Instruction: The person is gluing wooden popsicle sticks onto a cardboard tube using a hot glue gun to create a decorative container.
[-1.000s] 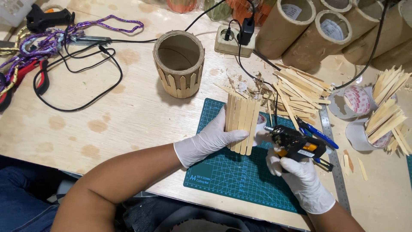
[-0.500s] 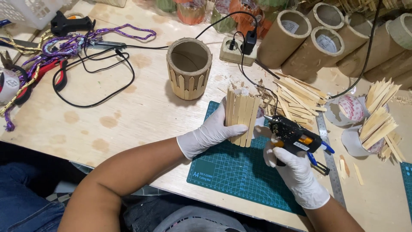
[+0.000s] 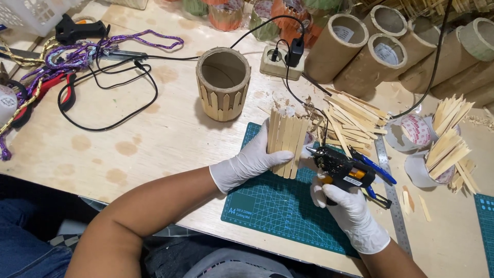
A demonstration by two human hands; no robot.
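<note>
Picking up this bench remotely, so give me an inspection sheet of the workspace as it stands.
Surface: wooden table, stained; green cutting mat.
Job's things: stick-clad tube in left hand; glue gun in right hand, nozzle at the tube.
Clutter: finished stick-clad cup, loose sticks, tape rolls, steel ruler, pliers, purple cord.
Grips: both gloved.
Cables: black lead; power strip.
Surroundings: cardboard tubes.

White-gloved hands (image 3: 257, 159), green gridded cutting mat (image 3: 272, 206), black-and-orange glue gun (image 3: 342, 169), purple cord (image 3: 103, 49).
</note>
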